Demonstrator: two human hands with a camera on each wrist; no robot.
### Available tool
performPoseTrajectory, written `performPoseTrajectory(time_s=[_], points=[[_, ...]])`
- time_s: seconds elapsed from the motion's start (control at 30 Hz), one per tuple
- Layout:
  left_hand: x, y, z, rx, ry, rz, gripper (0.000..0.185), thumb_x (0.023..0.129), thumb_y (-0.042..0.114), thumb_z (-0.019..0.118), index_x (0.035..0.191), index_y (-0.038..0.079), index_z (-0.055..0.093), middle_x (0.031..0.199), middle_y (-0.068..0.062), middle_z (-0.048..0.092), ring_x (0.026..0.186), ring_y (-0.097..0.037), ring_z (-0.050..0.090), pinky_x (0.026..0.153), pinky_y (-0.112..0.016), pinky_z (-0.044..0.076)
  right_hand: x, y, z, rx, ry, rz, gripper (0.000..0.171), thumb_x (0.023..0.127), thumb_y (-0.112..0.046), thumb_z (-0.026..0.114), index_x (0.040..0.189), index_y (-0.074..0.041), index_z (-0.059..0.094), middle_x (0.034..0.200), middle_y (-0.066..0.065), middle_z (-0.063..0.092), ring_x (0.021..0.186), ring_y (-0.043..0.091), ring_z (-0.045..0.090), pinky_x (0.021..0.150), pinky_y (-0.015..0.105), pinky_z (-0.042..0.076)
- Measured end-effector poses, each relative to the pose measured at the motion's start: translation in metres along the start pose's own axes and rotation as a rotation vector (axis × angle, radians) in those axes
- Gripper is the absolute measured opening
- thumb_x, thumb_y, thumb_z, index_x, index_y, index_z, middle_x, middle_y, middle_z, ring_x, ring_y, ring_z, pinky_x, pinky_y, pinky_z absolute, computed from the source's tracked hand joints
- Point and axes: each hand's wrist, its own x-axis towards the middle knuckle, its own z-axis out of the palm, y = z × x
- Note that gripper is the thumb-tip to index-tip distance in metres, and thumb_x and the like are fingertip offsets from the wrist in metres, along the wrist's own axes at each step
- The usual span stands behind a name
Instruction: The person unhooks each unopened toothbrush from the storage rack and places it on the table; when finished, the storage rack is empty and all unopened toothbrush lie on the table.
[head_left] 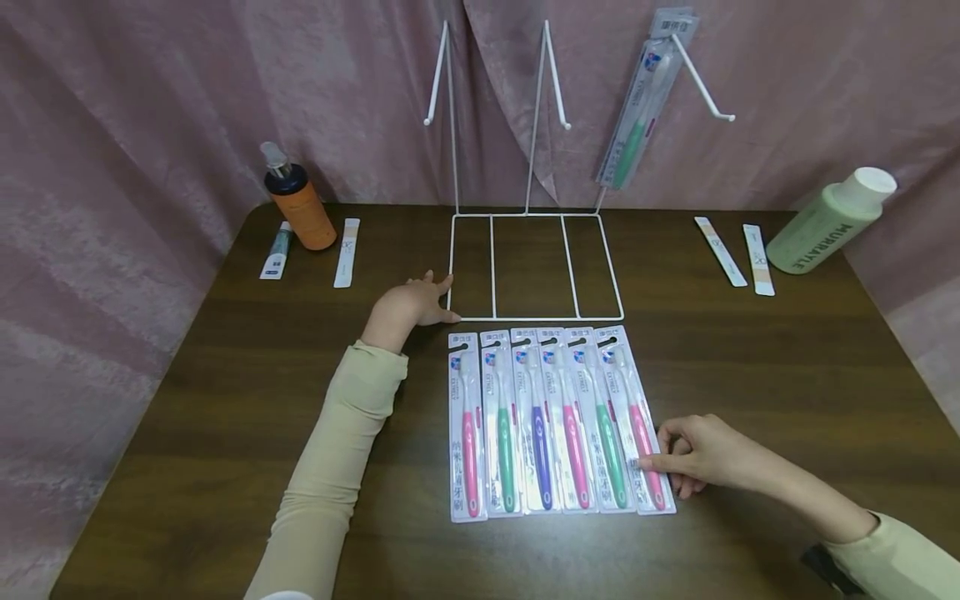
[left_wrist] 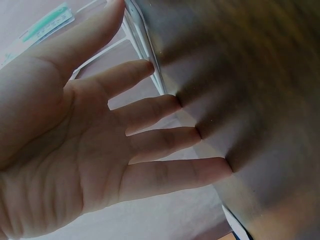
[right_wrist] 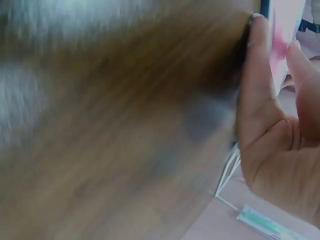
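Right hand pinching rightmost pink toothbrush pack, lying flat at right end of pack row on worktop. Left hand resting open, fingers straight, touching white wire rack base corner.

Dark wooden table against draped pink curtain, evenly lit.

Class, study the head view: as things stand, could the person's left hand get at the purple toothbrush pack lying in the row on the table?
Probably yes. The left hand rests open by the wire rack's near corner, holding nothing, and the purple toothbrush pack lies uncovered just beyond, with bare table between them.
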Motion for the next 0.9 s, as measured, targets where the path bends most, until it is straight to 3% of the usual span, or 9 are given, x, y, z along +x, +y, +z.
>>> performPoseTrajectory(time_s=[0.23,0.57,0.8,0.9], points=[[0.002,0.002,0.0,0.016,0.006,0.0,0.079,0.094,0.045,0.05,0.151,0.017,0.004,0.155,-0.02,0.0,0.139,-0.046,0.009,0.108,-0.059,0.019,0.003,-0.001,-0.012,-0.134,-0.039,0.008,0.036,0.087,-0.046,0.059,0.073,-0.012,0.06,0.05,-0.007,0.058,0.048,0.011,0.058,0.051,0.023,0.044],[0.002,0.0,0.001,0.025,0.005,-0.001,0.079,0.094,0.045,0.05,0.151,0.016,0.004,0.155,-0.021,0.0,0.138,-0.046,0.009,0.108,-0.059,0.019,0.012,0.003,-0.05,-0.121,-0.136,-0.154,0.025,0.095,-0.036,0.053,0.1,-0.012,0.06,0.08,-0.003,0.064,0.074,0.01,0.063,0.065,0.026,0.051],[0.002,-0.001,0.002,0.03,-0.005,-0.002,0.08,0.093,0.046,0.05,0.151,0.016,0.003,0.155,-0.021,0.0,0.138,-0.046,0.009,0.108,-0.06,0.018,0.03,-0.006,-0.077,-0.137,0.019,-0.179,0.031,0.093,-0.036,0.056,0.111,-0.011,0.062,0.092,-0.004,0.068,0.087,0.01,0.063,0.075,0.025,0.049],[0.002,0.0,0.002,0.024,0.004,-0.001,0.08,0.093,0.046,0.05,0.151,0.017,0.004,0.155,-0.02,0.0,0.139,-0.045,0.009,0.107,-0.059,0.02,0.042,-0.005,-0.085,-0.067,0.113,-0.168,0.034,0.092,-0.035,0.058,0.114,-0.009,0.062,0.097,-0.001,0.07,0.092,0.016,0.064,0.078,0.022,0.048]])
